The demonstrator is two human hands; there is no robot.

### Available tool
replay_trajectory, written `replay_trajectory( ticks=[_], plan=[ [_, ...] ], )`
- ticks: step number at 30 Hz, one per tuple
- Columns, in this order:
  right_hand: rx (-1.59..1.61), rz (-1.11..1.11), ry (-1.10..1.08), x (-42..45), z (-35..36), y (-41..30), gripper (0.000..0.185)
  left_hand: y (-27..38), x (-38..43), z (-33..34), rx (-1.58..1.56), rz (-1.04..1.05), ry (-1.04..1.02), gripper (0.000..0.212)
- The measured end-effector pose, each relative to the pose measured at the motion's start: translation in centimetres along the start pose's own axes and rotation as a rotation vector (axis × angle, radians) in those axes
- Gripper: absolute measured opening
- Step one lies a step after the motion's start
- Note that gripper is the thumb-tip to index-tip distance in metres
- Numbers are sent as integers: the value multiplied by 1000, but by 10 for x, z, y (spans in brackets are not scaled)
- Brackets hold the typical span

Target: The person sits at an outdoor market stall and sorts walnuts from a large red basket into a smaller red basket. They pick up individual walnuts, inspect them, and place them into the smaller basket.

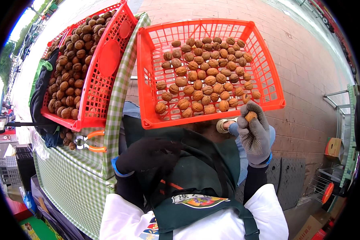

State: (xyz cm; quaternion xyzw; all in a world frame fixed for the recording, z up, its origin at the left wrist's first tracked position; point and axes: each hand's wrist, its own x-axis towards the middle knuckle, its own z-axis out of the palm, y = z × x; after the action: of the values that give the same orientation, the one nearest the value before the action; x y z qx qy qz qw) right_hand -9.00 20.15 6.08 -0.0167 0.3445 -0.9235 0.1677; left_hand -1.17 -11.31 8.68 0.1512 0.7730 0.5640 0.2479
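Observation:
My right hand (pixel 254 135), in a grey dotted glove, holds a walnut (pixel 250 116) between thumb and fingers by the front right corner of a red plastic crate (pixel 195 119). A walnut with dark spots (pixel 246 98) shows just beyond the fingertips. Loose walnuts (pixel 210 80) lie spread in one layer across the crate's slotted floor. My left hand (pixel 151 156), in a dark glove, is low over the dark green apron (pixel 195 171) on my lap. Its fingers blend into the dark cloth, so what they hold is hidden.
At left, another red crate (pixel 108 57) heaped with walnuts stands on a table with a green checked cloth (pixel 75 180). Orange-handled pliers (pixel 91 141) and a few walnuts (pixel 67 138) lie before it. Dark clothing (pixel 40 99) hangs over its side. Brick paving (pixel 303 84) stretches right.

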Motion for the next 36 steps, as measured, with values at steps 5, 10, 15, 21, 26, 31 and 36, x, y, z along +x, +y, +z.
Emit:
replay_trajectory(
  ticks=[5, 10, 15, 21, 26, 31, 36],
  plan=[
    [-195, -70, 45, -3, -10, -3, 21, 22, 64, -30, 77, -141, 480, 27],
    [-295, 23, 87, -1, -20, -10, 33, -29, 146, -56, 758, -114, 223, 35],
    [-213, -96, 233, 14, 20, -15, 33, -66, 181, -42, 1122, -146, 165, 26],
    [-229, -94, -98, 23, -12, -20, 27, -66, 185, -41, 1162, -222, 165, 41],
    [-186, -60, 6, 35, 0, -8, 29, -19, 145, -35, 670, -40, 432, 38],
    [-522, -335, -3, 76, 11, 17, 27, 36, 100, 8, 172, 98, 568, 42],
    [-991, -355, -58, 53, 45, 25, 29, 36, 73, 41, 296, 209, 841, 52]
  ],
)
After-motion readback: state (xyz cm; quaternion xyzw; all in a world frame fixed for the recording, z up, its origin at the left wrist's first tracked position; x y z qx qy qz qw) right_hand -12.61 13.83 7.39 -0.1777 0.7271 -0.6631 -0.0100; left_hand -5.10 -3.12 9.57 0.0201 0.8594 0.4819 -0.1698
